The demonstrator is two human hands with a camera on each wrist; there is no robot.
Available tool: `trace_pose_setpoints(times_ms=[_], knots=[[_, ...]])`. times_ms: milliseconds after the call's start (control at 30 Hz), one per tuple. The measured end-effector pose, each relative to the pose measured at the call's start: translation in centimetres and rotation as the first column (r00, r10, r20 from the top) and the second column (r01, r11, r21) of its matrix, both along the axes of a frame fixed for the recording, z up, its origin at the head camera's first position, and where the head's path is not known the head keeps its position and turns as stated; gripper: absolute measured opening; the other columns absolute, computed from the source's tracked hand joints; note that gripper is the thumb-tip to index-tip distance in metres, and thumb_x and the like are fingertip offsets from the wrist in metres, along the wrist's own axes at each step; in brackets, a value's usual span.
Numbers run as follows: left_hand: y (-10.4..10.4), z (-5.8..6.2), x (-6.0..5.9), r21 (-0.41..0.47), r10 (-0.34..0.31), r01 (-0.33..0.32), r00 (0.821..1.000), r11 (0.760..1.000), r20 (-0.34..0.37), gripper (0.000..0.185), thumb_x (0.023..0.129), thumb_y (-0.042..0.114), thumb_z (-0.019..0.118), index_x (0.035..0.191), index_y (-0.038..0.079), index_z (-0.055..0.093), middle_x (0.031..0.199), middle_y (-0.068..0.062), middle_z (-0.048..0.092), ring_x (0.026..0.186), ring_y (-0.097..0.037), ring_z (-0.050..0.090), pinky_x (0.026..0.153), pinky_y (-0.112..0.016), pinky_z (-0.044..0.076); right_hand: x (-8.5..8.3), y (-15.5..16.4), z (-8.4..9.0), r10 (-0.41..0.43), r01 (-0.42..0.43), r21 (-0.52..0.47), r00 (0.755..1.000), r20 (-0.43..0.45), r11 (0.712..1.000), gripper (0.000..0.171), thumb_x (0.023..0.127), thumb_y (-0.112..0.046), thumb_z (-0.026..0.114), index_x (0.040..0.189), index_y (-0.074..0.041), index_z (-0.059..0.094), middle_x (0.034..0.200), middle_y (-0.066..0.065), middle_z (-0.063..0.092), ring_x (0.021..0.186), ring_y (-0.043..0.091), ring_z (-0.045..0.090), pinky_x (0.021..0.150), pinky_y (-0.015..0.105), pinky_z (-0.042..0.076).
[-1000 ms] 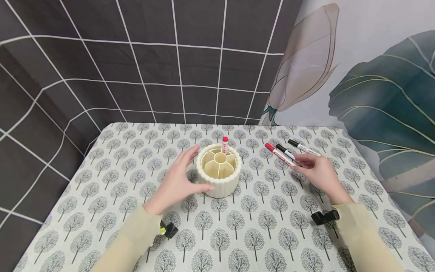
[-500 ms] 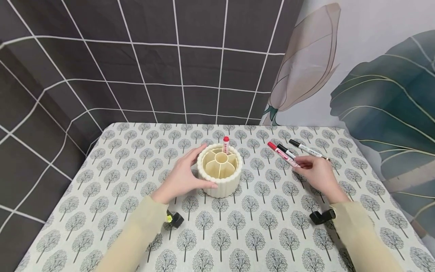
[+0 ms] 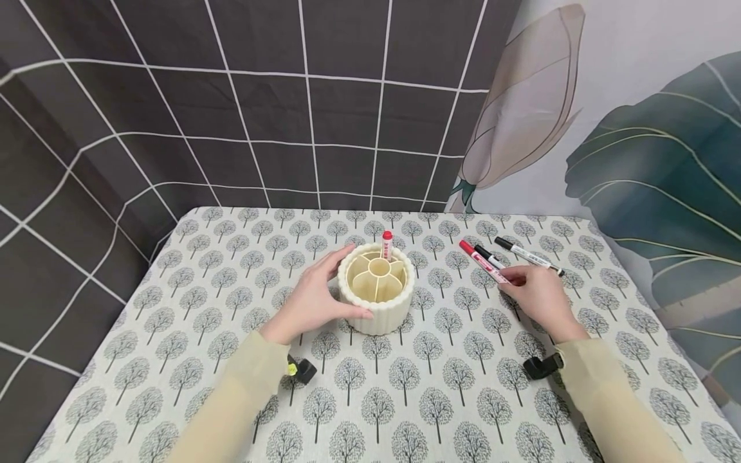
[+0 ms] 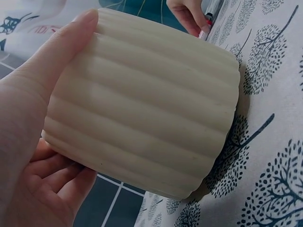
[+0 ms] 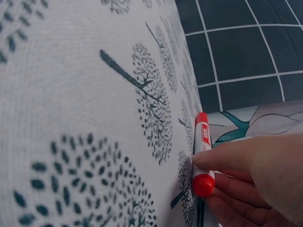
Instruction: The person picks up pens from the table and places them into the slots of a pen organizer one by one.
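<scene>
A cream ribbed pen holder (image 3: pixel 376 302) with several compartments stands mid-table, and one red-capped marker (image 3: pixel 386 244) is upright in its far side. My left hand (image 3: pixel 315 299) grips the holder's left wall; the thumb (image 4: pixel 52 61) lies along the ribs (image 4: pixel 142 109). A second red marker (image 3: pixel 479 260) lies flat to the right. My right hand (image 3: pixel 521 283) pinches its near end, with the thumb (image 5: pixel 236 158) on the barrel (image 5: pixel 202 151) and the fingers under it.
Two black-capped markers (image 3: pixel 491 257) (image 3: pixel 528 255) lie beside the red one, partly under my right hand. The tree-print tablecloth (image 3: pixel 440 386) covers the table. A dark grid backdrop (image 3: pixel 260 128) stands behind and to the left, a leaf-print one (image 3: pixel 637 161) to the right.
My left hand has closed a little tighter round the holder. The right hand has slid slightly left onto the red marker's end. The markers lie where they were.
</scene>
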State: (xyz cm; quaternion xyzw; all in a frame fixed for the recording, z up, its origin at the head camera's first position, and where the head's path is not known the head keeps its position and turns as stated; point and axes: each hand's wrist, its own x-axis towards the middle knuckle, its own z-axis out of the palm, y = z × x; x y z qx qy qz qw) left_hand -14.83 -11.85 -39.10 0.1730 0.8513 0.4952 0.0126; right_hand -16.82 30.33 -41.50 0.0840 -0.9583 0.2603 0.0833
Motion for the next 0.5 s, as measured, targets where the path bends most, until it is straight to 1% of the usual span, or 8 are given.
trace_pose_setpoints(times_ms=[100,233,333,433,500], knots=[[0.04,0.04,-0.10,0.000,0.000,0.000,1.000,1.000,-0.002,0.125,0.052,0.058,0.097,0.157,0.024,0.039,0.154,0.005,0.043,0.134,-0.023,0.049,0.112,-0.040,0.042,-0.08,0.00,-0.01,0.008,-0.008,0.002,1.000,-0.011,1.000,0.025,0.084,-0.006,0.081,0.107,0.000,0.076,0.090,0.014,0.075,0.076,0.028,0.070,0.069,0.049,0.058],[0.05,0.05,-0.20,-0.001,0.000,0.000,1.000,1.000,0.000,0.125,0.051,0.057,0.098,0.156,0.024,0.040,0.154,0.005,0.043,0.134,-0.024,0.050,0.111,-0.041,0.042,-0.13,0.14,0.00,0.004,-0.004,-0.009,1.000,0.000,1.000,0.024,0.084,-0.006,0.080,0.107,0.000,0.077,0.090,0.013,0.075,0.076,0.027,0.070,0.068,0.045,0.059],[0.03,0.05,-0.25,-0.003,-0.003,0.003,1.000,1.000,-0.001,0.125,0.052,0.056,0.098,0.157,0.023,0.040,0.155,0.003,0.043,0.134,-0.026,0.050,0.111,-0.045,0.042,-0.11,0.26,0.12,-0.005,0.005,-0.019,1.000,0.003,1.000,0.023,0.084,-0.007,0.080,0.106,-0.001,0.077,0.089,0.012,0.075,0.075,0.025,0.069,0.064,0.037,0.059],[-0.01,0.08,-0.22,-0.003,0.000,0.000,1.000,1.000,0.000,0.124,0.051,0.055,0.098,0.156,0.022,0.040,0.155,0.003,0.044,0.133,-0.027,0.051,0.111,-0.048,0.042,-0.02,0.26,0.43,-0.014,0.013,-0.033,1.000,-0.017,0.999,0.021,0.084,-0.008,0.081,0.104,-0.002,0.078,0.088,0.012,0.075,0.072,0.022,0.069,0.059,0.028,0.056],[-0.06,0.04,-0.23,-0.001,0.003,-0.003,1.000,1.000,0.001,0.124,0.051,0.055,0.098,0.156,0.021,0.041,0.154,0.003,0.044,0.133,-0.028,0.051,0.111,-0.050,0.042,0.04,0.25,0.70,-0.025,0.023,-0.048,0.999,-0.029,0.999,0.020,0.085,-0.010,0.082,0.103,-0.003,0.078,0.087,0.011,0.075,0.071,0.020,0.068,0.056,0.025,0.054]])
